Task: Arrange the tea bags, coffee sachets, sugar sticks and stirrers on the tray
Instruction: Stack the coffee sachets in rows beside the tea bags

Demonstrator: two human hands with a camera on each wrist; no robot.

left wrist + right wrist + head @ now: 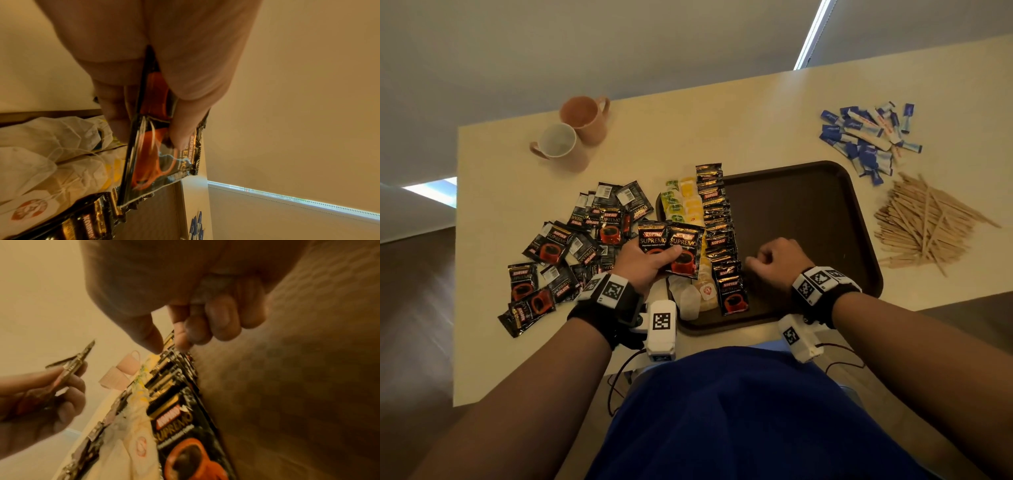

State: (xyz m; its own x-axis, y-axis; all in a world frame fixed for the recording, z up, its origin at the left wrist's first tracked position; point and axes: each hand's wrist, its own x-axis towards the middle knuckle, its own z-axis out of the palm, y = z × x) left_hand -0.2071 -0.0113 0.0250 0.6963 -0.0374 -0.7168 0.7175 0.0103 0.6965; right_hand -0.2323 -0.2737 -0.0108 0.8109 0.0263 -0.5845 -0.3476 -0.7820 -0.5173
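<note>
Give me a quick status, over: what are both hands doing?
Left hand grips two coffee sachets. Right hand curled at the sachet row on the tray. Sugar sticks, stirrers untouched.

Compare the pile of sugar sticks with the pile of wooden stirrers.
The sugar sticks are short blue and white paper packets; the stirrers are long, thin, plain pale wood. The sugar sticks lie farther from the person, beyond the tray's far right corner; the stirrers lie nearer, beside its right edge. Both are loose, jumbled heaps on the table, not yet on the tray.
</note>
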